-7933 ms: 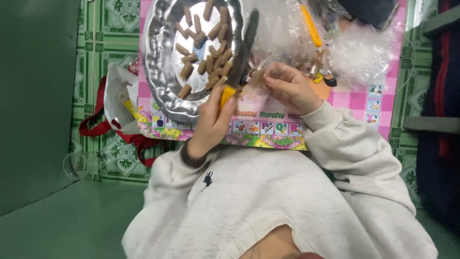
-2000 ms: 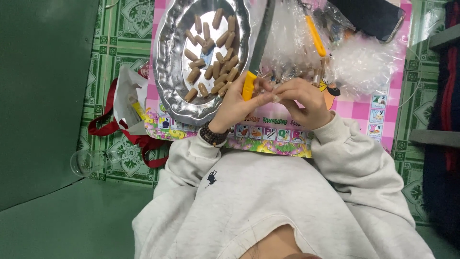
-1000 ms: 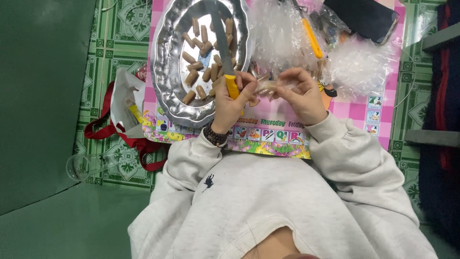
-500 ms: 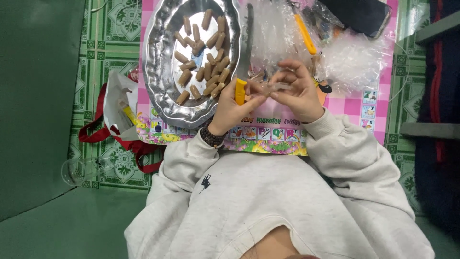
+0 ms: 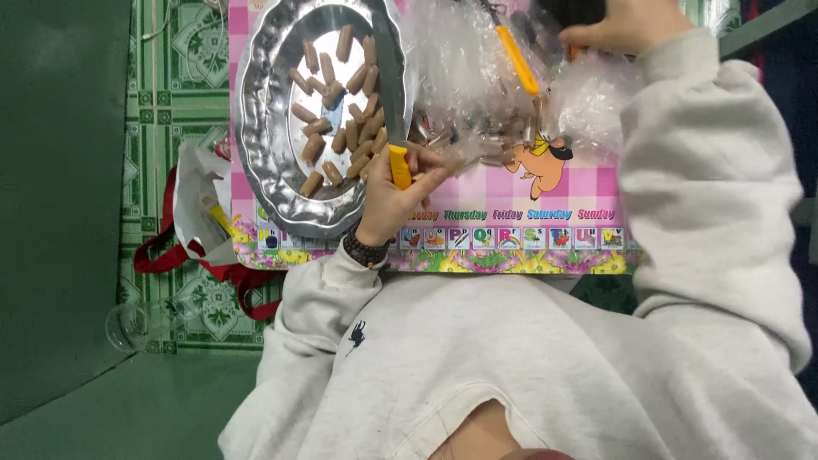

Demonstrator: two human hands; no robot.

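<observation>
My left hand [image 5: 394, 189] grips the yellow handle of a knife [image 5: 390, 81] whose blade lies across the right side of a round silver tray [image 5: 266, 149]. Several short brown sausage pieces [image 5: 332, 106] lie in the tray. My right hand [image 5: 618, 27] is stretched to the far top right and rests on a dark object [image 5: 573, 8] at the frame's edge; its grip is cut off. Between my hands lie crumpled clear plastic bags [image 5: 460, 77] with more brown pieces under them.
A second yellow-handled tool [image 5: 515, 55] lies on the plastic. Everything sits on a pink printed mat [image 5: 511, 238] over a low table. Left of it, on the green patterned floor, are a red-strapped white bag [image 5: 194, 223] and a clear glass jar [image 5: 129, 324].
My right hand left the spot beside my left hand and reached up to the dark object at the top right. My left hand kept the knife beside the tray.
</observation>
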